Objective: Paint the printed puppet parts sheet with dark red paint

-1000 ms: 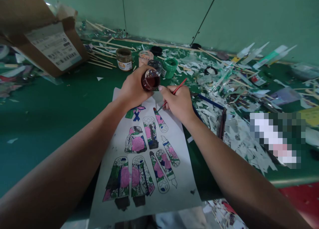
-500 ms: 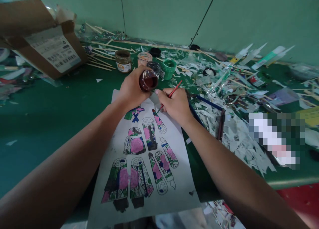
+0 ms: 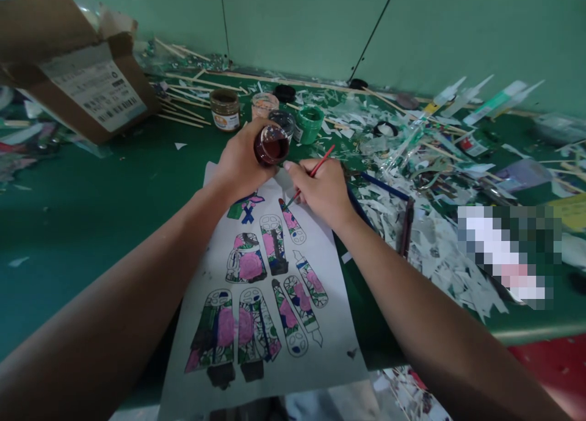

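My left hand is wrapped round a small glass paint jar with dark red paint in it, tilted over the top of the paper. A thin red paintbrush is pinched in my right hand. Its tip meets the narrow shape at the upper right of a white sheet of paper. Printed outlines of puppet-like body parts cover the sheet, partly filled with pink, green, blue and black. Both hands are close together, over the sheet's far end.
Behind my hands stand a brown-rimmed jar, an orange jar and a green jar. A cardboard box is at the far left, near wooden sticks. Paper scraps and glue bottles litter the right.
Almost nothing differs. The view has shifted very slightly; both hands keep their hold on the jar and the paintbrush, with the brush tip at the same narrow shape.
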Action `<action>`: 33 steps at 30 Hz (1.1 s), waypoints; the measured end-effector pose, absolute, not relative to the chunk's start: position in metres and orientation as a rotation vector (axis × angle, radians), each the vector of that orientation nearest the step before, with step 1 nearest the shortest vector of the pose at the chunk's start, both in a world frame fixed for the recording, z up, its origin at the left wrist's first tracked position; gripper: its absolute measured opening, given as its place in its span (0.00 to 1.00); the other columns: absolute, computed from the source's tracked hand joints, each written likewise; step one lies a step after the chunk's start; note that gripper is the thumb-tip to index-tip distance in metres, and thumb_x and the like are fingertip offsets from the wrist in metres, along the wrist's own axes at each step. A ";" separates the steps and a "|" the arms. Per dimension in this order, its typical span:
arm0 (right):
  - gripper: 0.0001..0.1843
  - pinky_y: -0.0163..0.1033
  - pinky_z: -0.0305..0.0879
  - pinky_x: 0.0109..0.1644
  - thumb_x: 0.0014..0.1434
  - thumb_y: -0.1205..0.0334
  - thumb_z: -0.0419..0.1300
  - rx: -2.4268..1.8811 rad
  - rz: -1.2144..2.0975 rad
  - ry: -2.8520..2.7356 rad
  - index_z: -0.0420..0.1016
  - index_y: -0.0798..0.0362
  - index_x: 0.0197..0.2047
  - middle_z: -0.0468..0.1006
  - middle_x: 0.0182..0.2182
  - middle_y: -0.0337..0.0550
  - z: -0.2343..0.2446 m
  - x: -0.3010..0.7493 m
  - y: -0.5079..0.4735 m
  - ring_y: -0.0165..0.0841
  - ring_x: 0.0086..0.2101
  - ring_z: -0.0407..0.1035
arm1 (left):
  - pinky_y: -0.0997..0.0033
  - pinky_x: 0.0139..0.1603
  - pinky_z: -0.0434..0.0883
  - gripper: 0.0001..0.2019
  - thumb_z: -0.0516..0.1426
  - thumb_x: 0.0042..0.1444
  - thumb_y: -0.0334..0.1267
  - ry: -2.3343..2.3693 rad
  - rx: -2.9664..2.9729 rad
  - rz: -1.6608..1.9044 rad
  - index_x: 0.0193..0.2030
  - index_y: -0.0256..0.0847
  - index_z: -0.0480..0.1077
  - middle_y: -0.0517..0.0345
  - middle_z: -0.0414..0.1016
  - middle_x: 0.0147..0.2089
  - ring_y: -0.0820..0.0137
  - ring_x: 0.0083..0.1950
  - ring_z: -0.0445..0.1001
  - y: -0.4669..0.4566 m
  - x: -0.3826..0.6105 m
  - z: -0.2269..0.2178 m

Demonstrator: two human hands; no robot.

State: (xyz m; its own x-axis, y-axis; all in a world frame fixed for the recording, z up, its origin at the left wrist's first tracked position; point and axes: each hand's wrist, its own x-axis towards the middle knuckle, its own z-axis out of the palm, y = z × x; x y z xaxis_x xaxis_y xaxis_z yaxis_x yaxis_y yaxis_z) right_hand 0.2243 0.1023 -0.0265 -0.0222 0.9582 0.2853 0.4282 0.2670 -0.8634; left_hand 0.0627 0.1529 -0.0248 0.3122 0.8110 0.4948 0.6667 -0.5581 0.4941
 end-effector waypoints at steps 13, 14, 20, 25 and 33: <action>0.24 0.33 0.59 0.23 0.59 0.57 0.56 -1.298 0.782 -1.587 0.62 0.50 0.13 0.61 0.07 0.30 -0.025 0.224 0.102 0.24 0.12 0.60 | 0.60 0.53 0.73 0.24 0.65 0.44 0.34 1.354 2.372 1.089 0.49 0.46 0.65 0.61 0.75 0.52 0.60 0.54 0.73 0.152 0.063 -0.022; 0.23 0.33 0.59 0.23 0.59 0.57 0.57 -1.300 0.754 -1.615 0.62 0.50 0.13 0.62 0.08 0.30 -0.025 0.224 0.102 0.24 0.13 0.60 | 0.59 0.53 0.73 0.23 0.65 0.44 0.35 1.355 2.368 1.082 0.49 0.47 0.65 0.61 0.75 0.52 0.60 0.54 0.73 0.151 0.063 -0.021; 0.24 0.33 0.58 0.22 0.60 0.57 0.56 -1.302 0.764 -1.577 0.61 0.50 0.13 0.61 0.07 0.31 -0.025 0.224 0.102 0.24 0.12 0.60 | 0.58 0.55 0.72 0.26 0.65 0.43 0.31 1.362 2.392 1.062 0.51 0.43 0.65 0.58 0.75 0.52 0.57 0.55 0.73 0.151 0.063 -0.021; 0.24 0.33 0.58 0.22 0.59 0.57 0.56 -1.312 0.733 -1.621 0.61 0.50 0.13 0.62 0.08 0.31 -0.024 0.225 0.102 0.24 0.13 0.60 | 0.60 0.53 0.72 0.25 0.65 0.44 0.33 1.346 2.395 1.081 0.51 0.44 0.65 0.57 0.74 0.53 0.56 0.55 0.73 0.153 0.061 -0.024; 0.25 0.33 0.58 0.22 0.59 0.57 0.57 -1.301 0.762 -1.588 0.59 0.50 0.13 0.62 0.08 0.31 -0.025 0.225 0.102 0.24 0.13 0.61 | 0.59 0.57 0.69 0.26 0.65 0.46 0.33 1.392 2.367 0.994 0.52 0.45 0.63 0.61 0.72 0.54 0.58 0.57 0.70 0.150 0.062 -0.020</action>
State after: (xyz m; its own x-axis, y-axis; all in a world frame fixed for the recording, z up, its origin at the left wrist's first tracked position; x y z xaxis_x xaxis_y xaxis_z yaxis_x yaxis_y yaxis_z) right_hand 0.2253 0.1023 -0.0249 -0.0226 0.9643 0.2640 0.3970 0.2510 -0.8828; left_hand 0.0622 0.1502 -0.0200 0.3224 0.8379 0.4404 0.6888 -0.5268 0.4981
